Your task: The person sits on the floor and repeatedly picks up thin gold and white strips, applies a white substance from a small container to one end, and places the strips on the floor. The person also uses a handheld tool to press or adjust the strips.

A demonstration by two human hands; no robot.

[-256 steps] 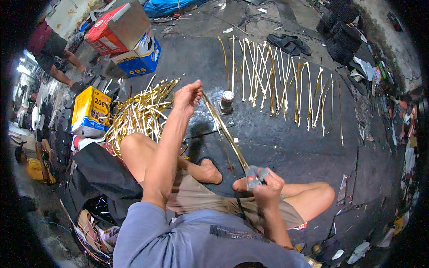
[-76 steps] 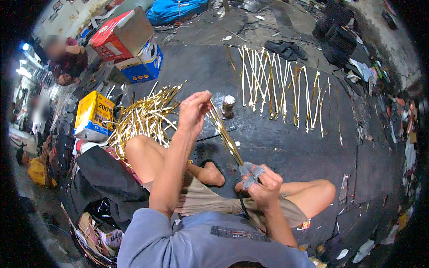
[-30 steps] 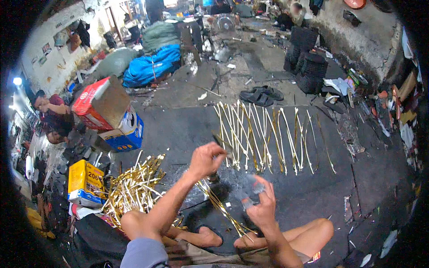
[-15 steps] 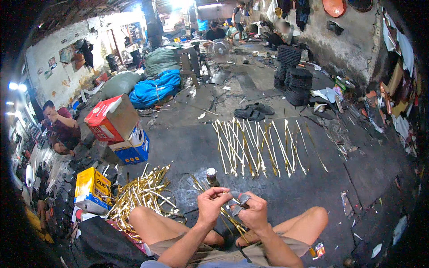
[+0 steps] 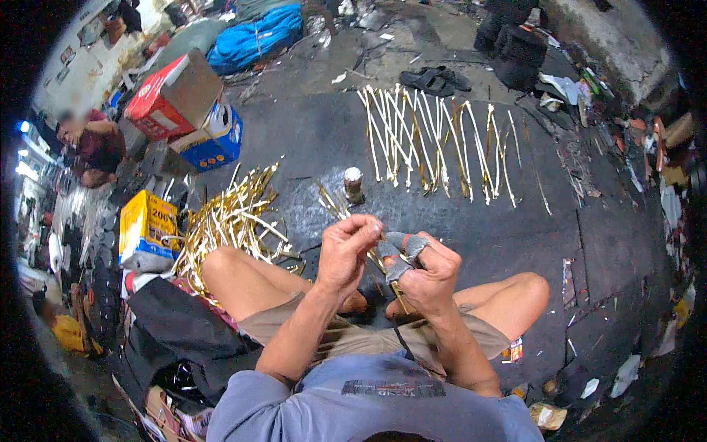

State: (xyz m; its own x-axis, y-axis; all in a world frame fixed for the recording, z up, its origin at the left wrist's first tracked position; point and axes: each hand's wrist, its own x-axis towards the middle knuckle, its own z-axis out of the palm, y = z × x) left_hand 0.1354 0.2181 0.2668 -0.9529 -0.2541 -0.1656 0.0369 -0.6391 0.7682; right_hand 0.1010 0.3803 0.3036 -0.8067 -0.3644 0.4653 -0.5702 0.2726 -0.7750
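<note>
My left hand (image 5: pixel 343 254) is closed in a pinch, its thumb and forefinger tips meeting above my lap. Close against it, my right hand (image 5: pixel 433 278) is also closed, with grey cloth covers (image 5: pixel 396 267) with orange-red marks over its thumb and forefinger. Whatever is pinched between the two hands is too small and hidden to name. Thin gold strips (image 5: pixel 333 202) lie under the hands and run down between my knees. Just beyond stands a small can (image 5: pixel 353 188) with a whitish top.
Left of my knee is a heap of gold and white strips (image 5: pixel 234 217), beside a yellow-blue box (image 5: pixel 147 227). More strips (image 5: pixel 403 147) lie in a crisscross row ahead. Sandals (image 5: pixel 434 79), stacked cartons (image 5: pixel 169 103) and a blue bundle (image 5: pixel 258 38) stand farther off. A person (image 5: pixel 94 144) sits at left.
The view has tilted downward, so the floor things sit higher and my shirt shows. My hands stay close together, fingers still closed, with the left fingertips now slightly apart from the right's covers.
</note>
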